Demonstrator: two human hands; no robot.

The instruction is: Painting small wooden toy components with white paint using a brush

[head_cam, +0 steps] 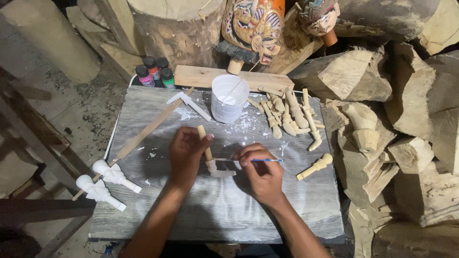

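At the frame's centre, the left hand (186,154) has its grip pinching a half-painted wooden puppet arm (210,155) above the grey counter (215,210); the right hand (260,172) pinches a thin brush (260,160) against it, below the white cup (229,98).

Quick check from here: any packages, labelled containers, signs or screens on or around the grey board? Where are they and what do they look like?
Small paint bottles: far left corner beyond the board, four, dark caps; pink, orange and green bodies show.
White plastic cup: far middle of the board, ribbed, a thin stick inside, no label visible.
Signs or screens: none.
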